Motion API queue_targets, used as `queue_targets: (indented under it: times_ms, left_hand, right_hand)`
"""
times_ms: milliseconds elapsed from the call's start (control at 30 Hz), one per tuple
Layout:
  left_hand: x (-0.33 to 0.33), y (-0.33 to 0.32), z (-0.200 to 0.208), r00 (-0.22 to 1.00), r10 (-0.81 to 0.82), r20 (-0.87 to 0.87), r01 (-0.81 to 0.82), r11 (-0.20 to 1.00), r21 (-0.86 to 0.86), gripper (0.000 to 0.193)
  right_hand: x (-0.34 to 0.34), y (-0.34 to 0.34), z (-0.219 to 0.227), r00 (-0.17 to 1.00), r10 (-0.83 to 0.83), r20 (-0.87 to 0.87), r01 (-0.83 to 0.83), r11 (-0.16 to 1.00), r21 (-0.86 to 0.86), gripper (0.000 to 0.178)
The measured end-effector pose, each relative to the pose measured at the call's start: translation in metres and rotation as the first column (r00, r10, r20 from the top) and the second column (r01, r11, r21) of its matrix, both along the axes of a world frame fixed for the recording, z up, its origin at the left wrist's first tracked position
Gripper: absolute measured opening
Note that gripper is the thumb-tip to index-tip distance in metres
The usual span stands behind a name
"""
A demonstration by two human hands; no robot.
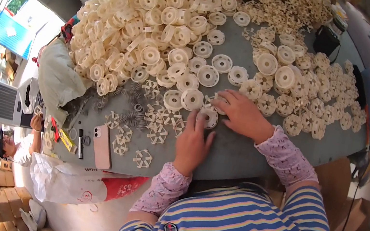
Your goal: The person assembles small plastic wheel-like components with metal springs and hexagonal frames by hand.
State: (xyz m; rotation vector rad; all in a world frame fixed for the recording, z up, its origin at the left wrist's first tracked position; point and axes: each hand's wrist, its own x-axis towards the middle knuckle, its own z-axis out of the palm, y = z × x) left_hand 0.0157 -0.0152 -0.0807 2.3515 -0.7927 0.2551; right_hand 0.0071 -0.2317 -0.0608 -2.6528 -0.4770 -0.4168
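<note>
Hands amid cream wheels, springs nearby

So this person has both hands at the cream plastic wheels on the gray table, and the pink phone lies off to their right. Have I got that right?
Not quite: the pink phone lies to the person's left, as the head view shows. The left hand and right hand are indeed at the cream wheels on the gray table.

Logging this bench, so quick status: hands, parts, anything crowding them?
Left hand at a cream wheel, grip unclear. Right hand close beside it, open. Loose springs and spoked pieces lie left; big wheel pile beyond.
</note>
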Motion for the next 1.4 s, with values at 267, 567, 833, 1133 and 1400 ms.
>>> queue_targets:
  times_ms: [267, 567, 833, 1133, 1400]
  left_hand:
    - [0.014, 0.028, -0.007, 0.987, 0.136, -0.087, -0.136, 0.991, 0.016, 0.038]
    - [-0.011, 0.028, -0.013, 0.938, -0.164, -0.305, 0.048, 0.934, -0.353, 0.05]
    - [0.0, 0.037, -0.017, 0.927, 0.019, -0.374, -0.202, 0.867, -0.456, 0.037]
    - [0.025, 0.062, -0.009, 0.953, 0.293, -0.076, -0.299, 0.878, -0.373, 0.024]
    - [0.034, 0.063, 0.011, 0.969, 0.232, 0.088, -0.208, 0.953, -0.221, 0.035]
  right_hand:
    - [0.007, -0.004, 0.014, 0.995, -0.062, -0.077, 0.088, 0.908, 0.41, 0.029]
    - [-0.016, 0.025, 0.012, 0.769, 0.187, -0.611, 0.175, 0.858, 0.483, 0.044]
    - [0.006, 0.004, 0.013, 0.952, 0.154, -0.264, -0.11, 0.978, 0.175, 0.036]
    - [0.12, -0.013, -0.005, 0.996, -0.015, 0.084, 0.027, 0.989, -0.145, 0.054]
    - [0.043, 0.004, 0.01, 0.949, 0.265, -0.171, -0.274, 0.961, -0.03, 0.054]
